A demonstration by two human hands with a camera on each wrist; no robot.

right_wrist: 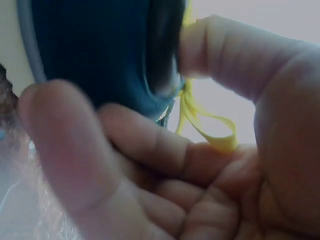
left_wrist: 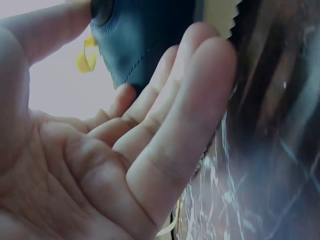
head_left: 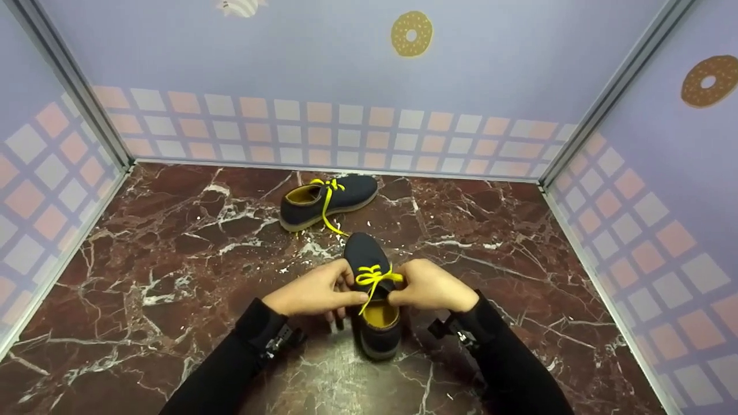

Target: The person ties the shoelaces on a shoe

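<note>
A dark navy shoe (head_left: 364, 252) stands on the marbled surface, its toe pointing away from me and its yellow lining showing in the opening. Yellow shoelaces (head_left: 372, 278) are tied in a bow on top. My left hand (head_left: 317, 289) holds the shoe's left side, thumb at the edge of the lacing flap and fingers along the upper. On the opposite side, my right hand (head_left: 435, 286) grips the other flap, thumb on top and fingers bent against the side. A lace loop (right_wrist: 222, 135) hangs beside the right fingers in the right wrist view.
Farther back lies the matching shoe (head_left: 354, 193), toe to the right, with a long yellow lace (head_left: 327, 210) trailing toward the nearer shoe. Lilac panels (head_left: 323, 63) with pink and white squares enclose the dark red marbled surface (head_left: 190, 248) at the back and sides.
</note>
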